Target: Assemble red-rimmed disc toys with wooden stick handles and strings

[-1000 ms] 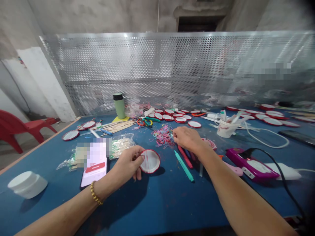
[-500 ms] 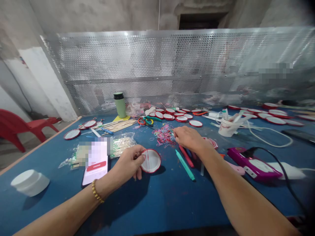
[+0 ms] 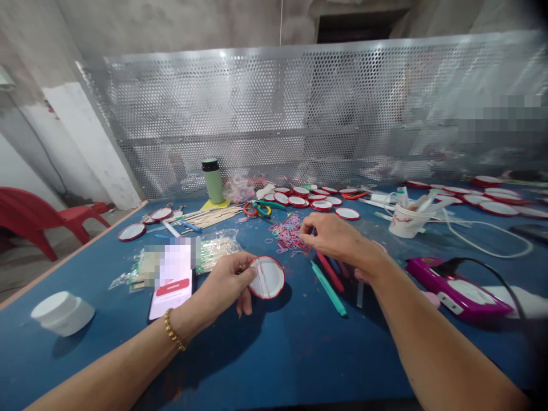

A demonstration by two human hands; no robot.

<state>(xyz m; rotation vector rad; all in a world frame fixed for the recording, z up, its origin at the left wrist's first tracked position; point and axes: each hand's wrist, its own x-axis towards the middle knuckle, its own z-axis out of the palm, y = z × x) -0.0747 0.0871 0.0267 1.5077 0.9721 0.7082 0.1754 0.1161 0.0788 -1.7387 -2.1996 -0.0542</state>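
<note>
My left hand [image 3: 225,282] grips a round white disc with a red rim [image 3: 268,278], tilted just above the blue table [image 3: 274,354]. A thin band crosses the disc's face. My right hand [image 3: 331,237] hovers at the edge of a pile of small pink and coloured rubber bands [image 3: 287,234], its fingertips pinched together; what they hold is too small to name. A teal marker [image 3: 329,289] and a red marker [image 3: 330,271] lie under my right wrist.
A phone [image 3: 171,285] lies left of my left hand, a white jar [image 3: 62,312] at far left. Wooden sticks [image 3: 214,217], scissors [image 3: 256,209], a green bottle [image 3: 213,181], several red-rimmed discs [image 3: 314,201], a paper cup [image 3: 406,220] and a magenta device with cable [image 3: 460,288] surround them. A perforated metal screen [image 3: 299,114] closes the back.
My right hand has lifted slightly at the rubber band pile with fingertips pinched. My left hand has tilted the disc a little. The view has shifted slightly.
</note>
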